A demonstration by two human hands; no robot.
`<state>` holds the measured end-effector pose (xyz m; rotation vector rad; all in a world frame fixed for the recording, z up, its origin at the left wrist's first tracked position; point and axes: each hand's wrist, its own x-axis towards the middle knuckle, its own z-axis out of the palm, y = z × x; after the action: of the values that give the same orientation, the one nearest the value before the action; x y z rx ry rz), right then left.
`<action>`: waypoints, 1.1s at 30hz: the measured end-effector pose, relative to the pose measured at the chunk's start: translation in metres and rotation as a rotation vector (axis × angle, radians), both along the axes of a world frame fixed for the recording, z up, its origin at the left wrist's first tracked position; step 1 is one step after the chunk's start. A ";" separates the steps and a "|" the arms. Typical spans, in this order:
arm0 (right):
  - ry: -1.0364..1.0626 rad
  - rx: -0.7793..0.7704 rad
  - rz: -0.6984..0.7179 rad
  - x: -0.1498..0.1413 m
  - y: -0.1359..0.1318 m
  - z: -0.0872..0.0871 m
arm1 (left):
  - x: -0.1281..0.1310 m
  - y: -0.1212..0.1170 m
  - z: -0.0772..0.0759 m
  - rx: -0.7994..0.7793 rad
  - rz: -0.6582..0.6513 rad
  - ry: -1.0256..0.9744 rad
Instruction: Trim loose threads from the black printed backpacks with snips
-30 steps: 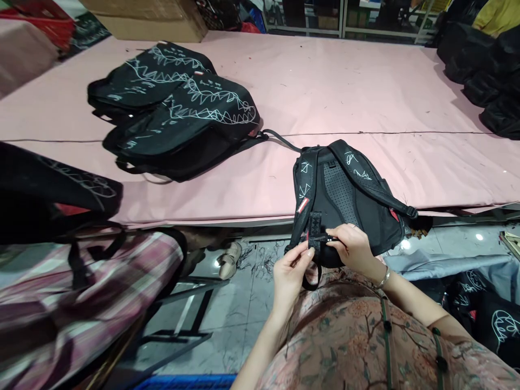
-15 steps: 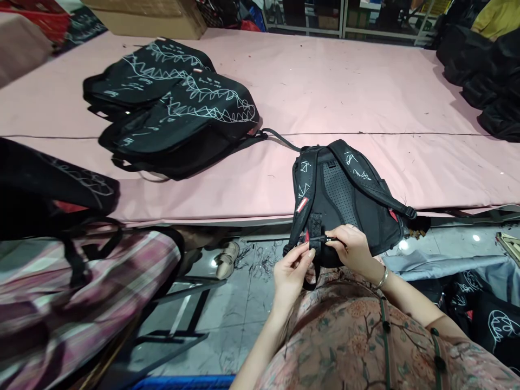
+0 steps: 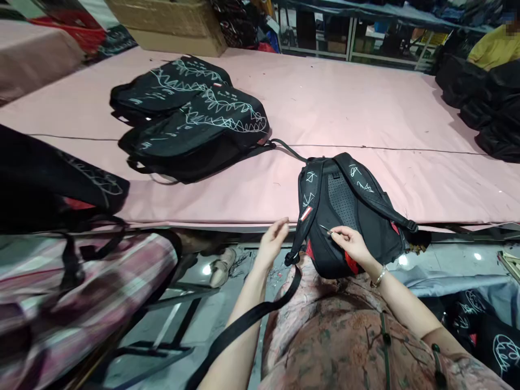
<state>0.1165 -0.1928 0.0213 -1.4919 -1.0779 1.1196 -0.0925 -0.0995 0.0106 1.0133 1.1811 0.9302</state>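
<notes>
Backpack (image 3: 344,203): straps side up, its top on the near part of the pink bench (image 3: 337,103), its lower end reaching past the edge to the person's floral clothing (image 3: 349,341).
Left hand (image 3: 273,244): half open, fingers loosely curled, just beside the backpack and apart from it; I see nothing in it, though a fine thread would be too small to tell.
Right hand (image 3: 352,246): closed around a small pointed tool (image 3: 326,228), its tip over the lower back panel.
Loose strap (image 3: 280,302): trails from the backpack's lower left corner and runs across the left forearm, no fingers on it.
Just changed: half a second ago both hands met at that corner over black webbing; now they are parted and red cloth (image 3: 352,264) shows below the right hand.
What it means: handling at that corner looks finished or paused, I'd judge.
Further along the bench: two backpacks (image 3: 211,127), overlapping, their white scribbled patterns facing up.
</notes>
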 end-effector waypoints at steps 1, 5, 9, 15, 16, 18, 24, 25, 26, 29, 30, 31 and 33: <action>-0.064 -0.018 -0.009 0.000 0.003 -0.004 | 0.013 0.007 -0.008 -0.022 0.003 0.035; -0.270 -0.042 -0.100 0.002 0.013 -0.012 | 0.044 0.021 -0.027 -0.069 -0.025 0.013; -0.219 0.063 -0.173 0.004 0.020 -0.009 | 0.046 0.010 -0.010 -0.122 -0.132 -0.084; -0.166 0.148 -0.111 0.002 0.027 0.004 | 0.040 -0.023 0.010 -0.318 -0.072 -0.445; -0.186 0.137 -0.094 0.000 0.028 0.004 | 0.039 -0.027 0.007 -0.351 -0.050 -0.487; -0.222 0.100 -0.070 -0.003 0.032 0.004 | 0.037 -0.032 -0.001 -0.388 -0.034 -0.508; -0.317 0.028 -0.031 -0.011 0.040 0.003 | 0.033 -0.033 -0.009 -0.419 -0.031 -0.529; -0.330 0.033 -0.028 -0.011 0.040 0.004 | 0.033 -0.033 -0.007 -0.417 -0.029 -0.537; -0.340 0.039 -0.023 -0.012 0.040 0.005 | 0.033 -0.032 -0.005 -0.414 -0.027 -0.545; -0.353 0.055 -0.001 -0.013 0.042 0.008 | 0.034 -0.033 -0.002 -0.404 -0.021 -0.567; -0.355 0.061 0.006 -0.013 0.043 0.009 | 0.034 -0.034 -0.001 -0.400 -0.020 -0.572; -0.354 0.069 0.014 -0.014 0.044 0.009 | 0.034 -0.034 -0.001 -0.396 -0.020 -0.574; -0.346 0.097 0.024 -0.015 0.046 0.010 | 0.034 -0.035 -0.001 -0.392 -0.017 -0.574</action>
<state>0.1016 -0.1471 0.0314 -1.6352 -1.3686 0.8288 -0.0587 -0.1346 0.0093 0.3974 0.8176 0.8541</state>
